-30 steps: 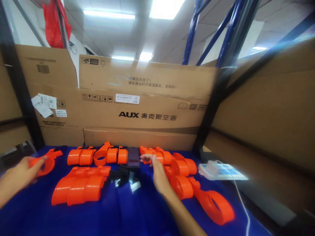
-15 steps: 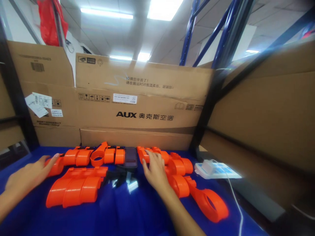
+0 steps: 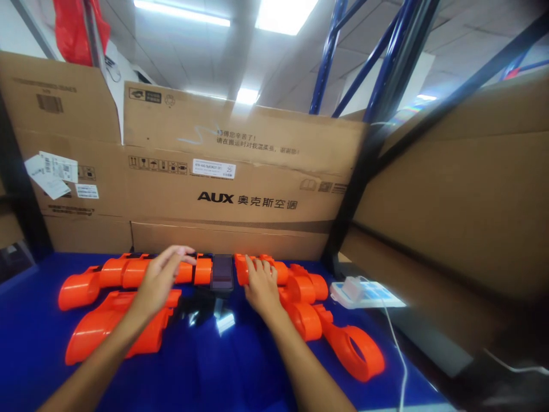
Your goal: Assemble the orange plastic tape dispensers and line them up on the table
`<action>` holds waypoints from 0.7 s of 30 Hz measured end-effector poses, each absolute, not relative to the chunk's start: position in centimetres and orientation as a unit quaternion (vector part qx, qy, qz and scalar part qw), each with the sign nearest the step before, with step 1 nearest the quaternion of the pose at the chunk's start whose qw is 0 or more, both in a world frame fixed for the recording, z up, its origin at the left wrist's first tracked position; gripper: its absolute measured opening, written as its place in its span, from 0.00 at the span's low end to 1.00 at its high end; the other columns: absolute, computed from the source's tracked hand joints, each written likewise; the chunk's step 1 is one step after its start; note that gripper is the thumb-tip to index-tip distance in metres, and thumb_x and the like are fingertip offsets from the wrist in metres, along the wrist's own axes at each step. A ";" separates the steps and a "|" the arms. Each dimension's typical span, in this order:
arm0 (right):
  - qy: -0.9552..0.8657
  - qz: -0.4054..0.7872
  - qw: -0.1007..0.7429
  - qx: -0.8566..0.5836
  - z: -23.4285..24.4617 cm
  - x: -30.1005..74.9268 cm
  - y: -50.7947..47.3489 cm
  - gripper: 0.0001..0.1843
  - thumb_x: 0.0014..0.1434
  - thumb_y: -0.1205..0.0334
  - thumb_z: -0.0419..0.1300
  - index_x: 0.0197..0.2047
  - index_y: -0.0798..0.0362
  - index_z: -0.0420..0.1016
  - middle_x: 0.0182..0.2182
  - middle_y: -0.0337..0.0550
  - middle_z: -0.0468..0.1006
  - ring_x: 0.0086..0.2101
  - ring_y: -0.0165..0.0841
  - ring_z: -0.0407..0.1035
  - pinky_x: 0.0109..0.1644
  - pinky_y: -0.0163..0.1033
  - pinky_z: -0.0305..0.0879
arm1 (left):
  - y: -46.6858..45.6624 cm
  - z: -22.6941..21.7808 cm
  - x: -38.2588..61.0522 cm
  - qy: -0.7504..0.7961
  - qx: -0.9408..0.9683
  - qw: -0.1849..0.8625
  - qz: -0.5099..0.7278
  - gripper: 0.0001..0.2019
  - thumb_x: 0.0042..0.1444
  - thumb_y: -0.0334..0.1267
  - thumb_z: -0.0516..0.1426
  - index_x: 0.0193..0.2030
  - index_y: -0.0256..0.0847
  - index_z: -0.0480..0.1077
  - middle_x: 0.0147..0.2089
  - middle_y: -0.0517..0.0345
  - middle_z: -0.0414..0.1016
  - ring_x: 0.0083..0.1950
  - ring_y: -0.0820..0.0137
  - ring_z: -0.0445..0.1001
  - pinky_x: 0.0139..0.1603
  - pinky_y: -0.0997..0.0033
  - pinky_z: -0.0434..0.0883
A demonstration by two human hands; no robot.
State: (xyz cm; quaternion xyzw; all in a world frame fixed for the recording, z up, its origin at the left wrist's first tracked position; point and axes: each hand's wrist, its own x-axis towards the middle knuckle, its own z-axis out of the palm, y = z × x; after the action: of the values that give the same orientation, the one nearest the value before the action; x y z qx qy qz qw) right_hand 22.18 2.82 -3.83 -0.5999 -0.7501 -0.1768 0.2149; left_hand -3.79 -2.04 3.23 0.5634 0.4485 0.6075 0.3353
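Several orange plastic parts lie in rows on a blue cloth. My left hand reaches over the back row of orange parts, fingers stretched out and apart, nothing in it. My right hand lies flat with spread fingers on the orange parts right of a dark phone. A larger orange piece sits under my left forearm. A looped orange part lies at the near right.
Big cardboard boxes wall the back, another the right. A white power strip with a white cable sits at right. Blue rack posts rise behind. A red bag hangs top left.
My left hand let go of an orange ring part at the far left, now lying in the back row, and moved right over that row. My right hand settled flat on the parts.
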 end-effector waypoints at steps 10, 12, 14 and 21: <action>-0.768 -0.164 0.235 -0.573 -3.3 22.5 2.4 0.33 0.57 0.61 0.63 0.65 0.50 0.62 0.62 0.55 0.66 0.61 0.53 0.53 0.61 0.60 0.49 | 0.6 -1.1 4.1 0.338 0.504 0.468 0.642 0.17 0.55 0.51 0.60 0.42 0.39 0.78 0.38 0.48 0.81 0.33 0.67 0.73 0.28 0.72 0.64; -0.768 -0.157 0.267 -0.560 -2.7 22.6 2.0 0.33 0.59 0.58 0.62 0.66 0.50 0.60 0.61 0.54 0.68 0.60 0.53 0.54 0.62 0.61 0.48 | 1.2 -2.0 3.8 0.356 0.492 0.455 0.651 0.16 0.55 0.49 0.61 0.44 0.40 0.77 0.41 0.48 0.81 0.36 0.66 0.74 0.31 0.71 0.67; -0.767 -0.153 0.301 -0.546 -1.9 22.7 1.2 0.34 0.60 0.55 0.61 0.67 0.49 0.59 0.62 0.53 0.67 0.60 0.53 0.55 0.62 0.62 0.48 | 1.6 -2.4 3.4 0.367 0.479 0.455 0.655 0.17 0.54 0.48 0.62 0.47 0.41 0.76 0.44 0.48 0.81 0.41 0.64 0.76 0.36 0.70 0.69; -0.851 -0.101 0.325 -0.400 -0.1 22.0 -2.6 0.34 0.62 0.53 0.61 0.69 0.42 0.58 0.64 0.45 0.66 0.57 0.50 0.58 0.61 0.57 0.56 | 1.3 -2.4 3.8 0.316 0.396 0.596 0.622 0.29 0.53 0.48 0.64 0.61 0.49 0.66 0.52 0.48 0.78 0.46 0.61 0.79 0.43 0.64 0.74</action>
State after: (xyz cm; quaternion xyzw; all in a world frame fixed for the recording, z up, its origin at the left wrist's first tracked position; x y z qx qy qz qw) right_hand 22.04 -2.61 -0.06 -0.4005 -0.8506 -0.1007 0.3255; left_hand 3.79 1.33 -2.41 0.3964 0.3159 0.6225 0.5963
